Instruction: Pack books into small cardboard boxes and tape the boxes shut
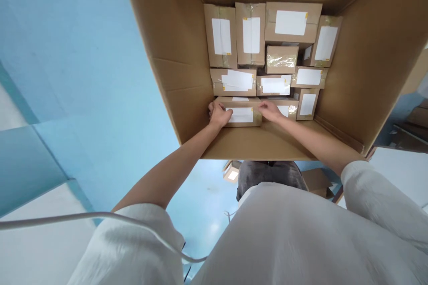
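Note:
Both my arms reach down into a large open cardboard carton (174,75). My left hand (219,114) grips the left end of a small brown parcel with a white label (241,115), fingers curled over its edge. My right hand (270,111) holds the same parcel's right end, fingers closed on its top corner. The parcel lies in the nearest row at the carton's bottom, next to the carton's near wall.
Several other small taped parcels with white labels (251,34) fill the carton's floor behind the held one. The floor around is light blue (83,98). More cardboard pieces lie by my legs (316,180) and at the right edge (414,120). A white cable (67,218) crosses my left sleeve.

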Tool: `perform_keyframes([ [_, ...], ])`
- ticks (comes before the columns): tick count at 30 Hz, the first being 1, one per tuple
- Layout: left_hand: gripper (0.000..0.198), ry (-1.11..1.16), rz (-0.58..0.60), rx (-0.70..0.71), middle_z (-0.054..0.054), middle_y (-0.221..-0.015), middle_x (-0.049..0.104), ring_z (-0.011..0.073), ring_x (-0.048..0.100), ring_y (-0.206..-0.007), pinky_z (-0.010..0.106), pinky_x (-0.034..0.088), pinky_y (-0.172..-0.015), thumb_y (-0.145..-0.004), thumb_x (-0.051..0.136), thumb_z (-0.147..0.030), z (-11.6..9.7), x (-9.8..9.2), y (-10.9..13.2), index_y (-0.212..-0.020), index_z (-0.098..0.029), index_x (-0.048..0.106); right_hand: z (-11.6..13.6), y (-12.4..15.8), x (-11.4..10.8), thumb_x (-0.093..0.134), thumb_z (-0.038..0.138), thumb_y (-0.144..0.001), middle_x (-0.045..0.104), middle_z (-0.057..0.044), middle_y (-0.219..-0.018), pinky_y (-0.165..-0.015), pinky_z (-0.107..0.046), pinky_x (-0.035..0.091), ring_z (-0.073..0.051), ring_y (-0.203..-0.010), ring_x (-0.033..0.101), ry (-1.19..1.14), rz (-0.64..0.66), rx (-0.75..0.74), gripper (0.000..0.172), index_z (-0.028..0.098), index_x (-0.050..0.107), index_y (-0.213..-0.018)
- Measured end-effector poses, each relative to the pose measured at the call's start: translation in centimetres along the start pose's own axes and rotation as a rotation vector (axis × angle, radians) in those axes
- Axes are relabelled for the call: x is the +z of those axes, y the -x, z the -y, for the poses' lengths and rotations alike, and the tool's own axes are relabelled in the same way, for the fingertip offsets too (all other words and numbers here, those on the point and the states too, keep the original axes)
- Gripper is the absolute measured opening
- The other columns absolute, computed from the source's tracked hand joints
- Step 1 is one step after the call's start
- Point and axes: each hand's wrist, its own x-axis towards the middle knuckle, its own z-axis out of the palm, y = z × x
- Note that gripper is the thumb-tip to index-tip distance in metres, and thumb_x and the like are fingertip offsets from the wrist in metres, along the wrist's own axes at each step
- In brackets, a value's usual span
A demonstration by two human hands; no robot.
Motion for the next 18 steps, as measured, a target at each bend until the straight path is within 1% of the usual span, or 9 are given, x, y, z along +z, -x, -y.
perform_keyframes([
  [2, 0.056, -0.016, -0.034, 0.032, 0.013, -0.162, 0.049, 0.0366, 0.062, -0.145, 0.053, 0.051, -0.127, -0.086, 0.083, -0.031, -0.5, -1.1, 2.3, -0.133, -0.029, 0.054, 0.6, 1.5, -0.9, 0.071, 0.026, -0.086, 0.081, -0.002, -0.105, -0.099, -0.038, 0.063, -0.024, -0.102, 0.075, -0.026, -0.015, -0.016, 0.009, 0.024, 0.075, -0.094],
  [5, 0.06, -0.057, -0.099, 0.096, 0.018, -0.174, 0.041, 0.0464, 0.06, -0.147, 0.068, 0.046, -0.127, -0.085, 0.083, -0.032, -1.3, -2.6, 5.8, -0.136, -0.029, 0.053, 1.7, 3.9, -2.0, 0.069, 0.027, -0.087, 0.082, -0.002, -0.1, -0.092, -0.038, 0.064, -0.024, -0.097, 0.076, -0.045, -0.059, -0.043, 0.009, 0.025, 0.075, -0.093],
  [7, 0.06, -0.065, -0.129, 0.144, 0.019, -0.18, 0.035, 0.0489, 0.057, -0.15, 0.072, 0.042, -0.129, -0.084, 0.082, -0.031, -1.8, -3.6, 7.8, -0.137, -0.028, 0.053, 2.3, 5.5, -2.8, 0.068, 0.029, -0.088, 0.082, -0.002, -0.099, -0.092, -0.038, 0.065, -0.025, -0.096, 0.076, -0.05, -0.1, -0.061, 0.009, 0.025, 0.075, -0.093],
  [10, 0.062, -0.039, -0.157, 0.215, 0.019, -0.185, 0.028, 0.0479, 0.057, -0.152, 0.072, 0.042, -0.13, -0.085, 0.078, -0.028, -2.9, -5.3, 9.9, -0.14, -0.027, 0.05, 3.1, 7.6, -4.0, 0.067, 0.031, -0.091, 0.082, -0.003, -0.103, -0.092, -0.04, 0.066, -0.026, -0.098, 0.076, -0.09, -0.156, -0.111, 0.011, 0.025, 0.075, -0.095],
  [13, 0.063, -0.007, -0.191, 0.313, 0.019, -0.186, 0.024, 0.045, 0.054, -0.156, 0.069, 0.044, -0.13, -0.085, 0.075, -0.025, -4.5, -6.8, 11.4, -0.142, -0.027, 0.048, 3.6, 9.6, -5.3, 0.066, 0.034, -0.093, 0.082, -0.003, -0.105, -0.093, -0.041, 0.067, -0.025, -0.1, 0.076, -0.146, -0.238, -0.172, 0.013, 0.025, 0.075, -0.097],
  [18, 0.067, 0.003, -0.24, 0.514, 0.017, -0.184, 0.029, 0.0432, 0.039, -0.169, 0.064, 0.046, -0.131, -0.083, 0.073, -0.022, -8.2, -8.5, 14.2, -0.144, -0.028, 0.045, 3.6, 14.3, -8.3, 0.067, 0.037, -0.094, 0.083, -0.005, -0.108, -0.097, -0.042, 0.067, -0.027, -0.104, 0.077, -0.248, -0.416, -0.276, 0.019, 0.024, 0.077, -0.105],
])
